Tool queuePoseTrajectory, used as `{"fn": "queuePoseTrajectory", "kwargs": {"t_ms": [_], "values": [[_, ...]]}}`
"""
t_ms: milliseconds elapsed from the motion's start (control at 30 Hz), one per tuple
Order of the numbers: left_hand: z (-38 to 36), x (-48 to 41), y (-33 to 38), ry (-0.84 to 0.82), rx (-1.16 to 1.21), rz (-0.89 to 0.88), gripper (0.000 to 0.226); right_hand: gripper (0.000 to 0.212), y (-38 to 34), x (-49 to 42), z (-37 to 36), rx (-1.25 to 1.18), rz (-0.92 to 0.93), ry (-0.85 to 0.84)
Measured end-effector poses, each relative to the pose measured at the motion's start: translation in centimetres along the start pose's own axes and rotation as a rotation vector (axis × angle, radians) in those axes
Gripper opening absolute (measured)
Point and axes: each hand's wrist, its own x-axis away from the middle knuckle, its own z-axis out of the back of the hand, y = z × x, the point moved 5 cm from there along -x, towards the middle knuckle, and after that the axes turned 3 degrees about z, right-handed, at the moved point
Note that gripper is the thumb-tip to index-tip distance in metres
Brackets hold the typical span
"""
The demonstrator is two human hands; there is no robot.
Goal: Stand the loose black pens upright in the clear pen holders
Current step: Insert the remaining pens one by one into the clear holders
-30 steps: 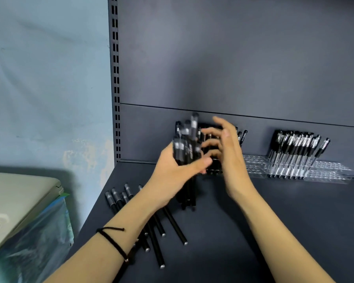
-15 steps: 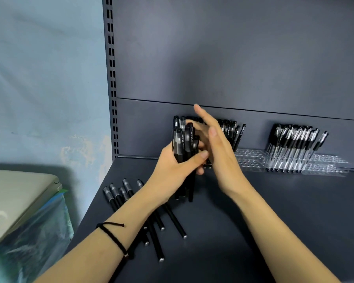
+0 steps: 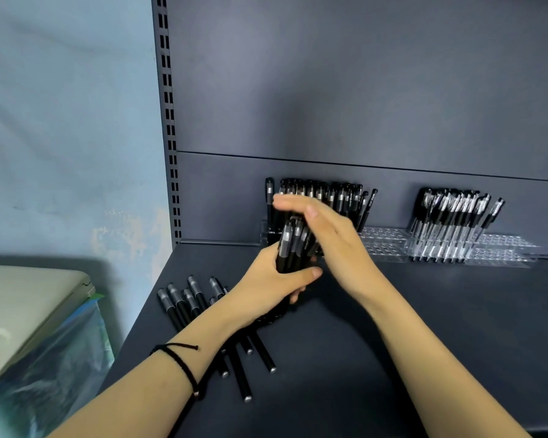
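Note:
My left hand [image 3: 274,284] grips a bundle of black pens [image 3: 293,248] upright over the dark shelf. My right hand [image 3: 326,229] lies flat with straight fingers on the tops of that bundle. Several loose black pens [image 3: 184,303] lie on the shelf at the left, partly under my left forearm. Behind my hands a clear pen holder [image 3: 383,240] against the back wall carries a row of upright black pens [image 3: 332,196]. A second clear pen holder [image 3: 500,248] to the right carries more upright pens [image 3: 453,216].
The dark shelf [image 3: 440,327] ends at a slotted upright [image 3: 170,128] on the left. Beyond the shelf's left edge stands a beige machine [image 3: 23,305] over blue plastic wrap. A dark back panel rises behind the holders.
The bundle in my left hand has come down lower, toward the shelf. My right hand has moved from beside the pens onto their tops, fingers straight.

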Motion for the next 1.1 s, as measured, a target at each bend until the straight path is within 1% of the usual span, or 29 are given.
{"fn": "queuePoseTrajectory", "kwargs": {"t_ms": [100,200,267,367,433,500,567,667,700,800,867,967,1033,1100], "values": [[-0.2,-0.1,-0.5,-0.046,0.005,0.075,0.008,0.032,0.9,0.0,-0.2,0.062,-0.028,-0.025],[0.1,-0.1,-0.8,-0.038,0.025,0.086,0.014,0.037,1.6,0.0,0.2,-0.004,-0.080,0.020],[0.1,0.0,-0.7,-0.031,0.079,0.075,0.014,0.039,1.7,0.0,0.5,-0.090,-0.096,0.100],[0.1,-0.2,-0.2,-0.011,0.207,0.088,0.021,0.028,2.1,0.0,1.3,-0.208,-0.168,0.265],[0.0,-0.6,0.4,0.011,0.232,0.083,0.026,0.023,2.6,0.1,1.9,-0.263,-0.233,0.365],[-0.6,-1.0,1.3,0.028,0.264,0.077,0.027,0.018,3.1,0.4,2.3,-0.308,-0.308,0.416],[-1.7,-1.5,1.8,0.059,0.352,0.104,0.025,0.013,3.2,0.7,2.7,-0.340,-0.372,0.427],[-4.3,-2.5,2.0,0.152,0.515,0.188,0.028,0.018,3.5,1.2,4.3,-0.304,-0.394,0.386],[-5.2,-2.9,1.9,0.181,0.553,0.222,0.025,0.020,3.6,1.3,5.1,-0.272,-0.400,0.369],[-8.0,-4.2,1.6,0.199,0.607,0.327,0.009,0.017,4.8,1.6,8.3,-0.185,-0.465,0.356],[-9.6,-5.2,1.5,0.190,0.639,0.362,0.009,0.016,6.0,1.6,10.4,-0.187,-0.527,0.326],[-10.9,-6.4,1.4,0.209,0.642,0.352,0.011,0.015,7.9,1.4,12.4,-0.261,-0.598,0.268],[-11.2,-7.1,1.0,0.275,0.641,0.322,0.009,0.010,9.4,1.3,13.8,-0.266,-0.591,0.327],[-10.9,-7.5,0.1,0.385,0.694,0.303,0.009,0.004,11.1,1.1,15.1,-0.211,-0.575,0.410]]}}
